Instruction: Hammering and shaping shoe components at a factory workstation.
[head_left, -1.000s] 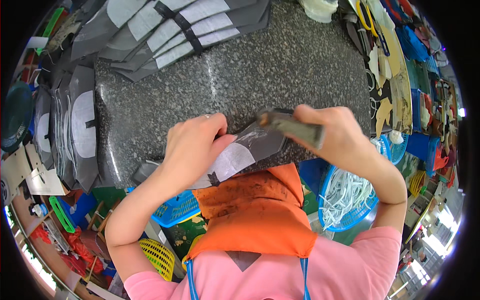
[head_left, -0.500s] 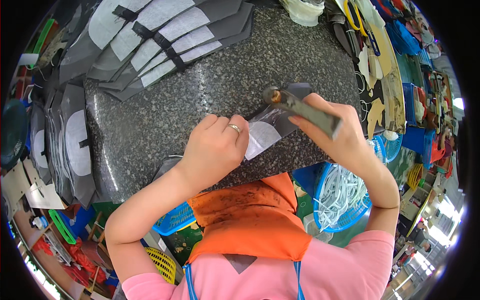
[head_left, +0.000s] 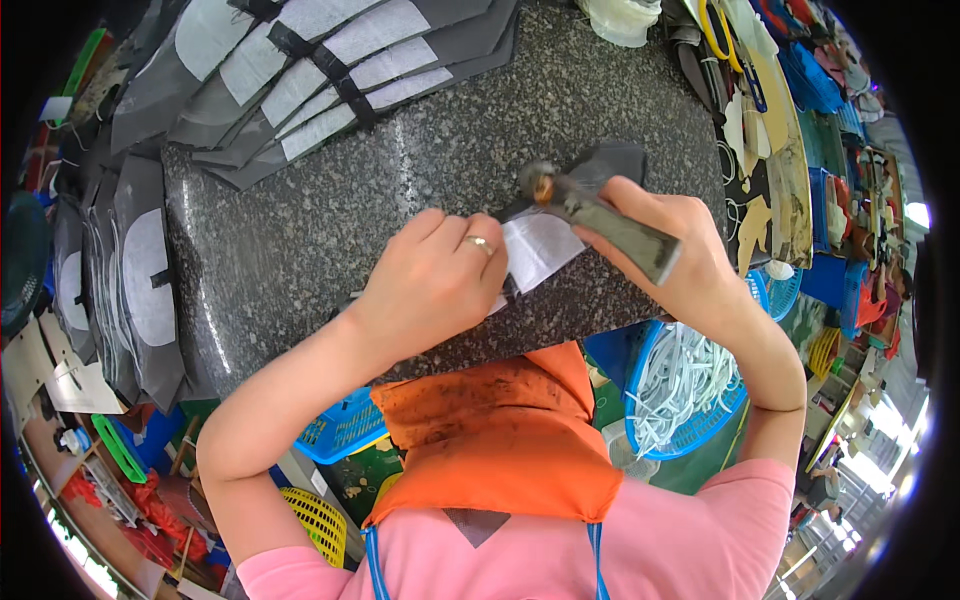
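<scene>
A dark grey sheet piece (head_left: pixel 612 160) with a white patch (head_left: pixel 537 245) lies on the speckled stone slab in front of me. My left hand (head_left: pixel 435 265), a ring on one finger, is closed at the patch's left end, with its fingertips partly hidden. A small bit of black strip shows beside those fingers. My right hand (head_left: pixel 690 250) grips a worn hammer (head_left: pixel 625 240) by its flat grey handle. The hammer's head is over the upper edge of the piece, just right of my left hand; whether it touches cannot be made out.
Overlapping grey pieces with white patches and black strips (head_left: pixel 350 95) lie at the far left, and another stack (head_left: pixel 150 280) at the left edge. Yellow-handled scissors (head_left: pixel 718 30) and scraps are at the right. A blue basket of white strips (head_left: pixel 690 390) stands below the slab's right edge.
The grey piece has turned and shifted slightly, and a bit of black strip now shows beside my left fingers. My left hand has moved slightly right; the hammer stays at nearly the same place.
</scene>
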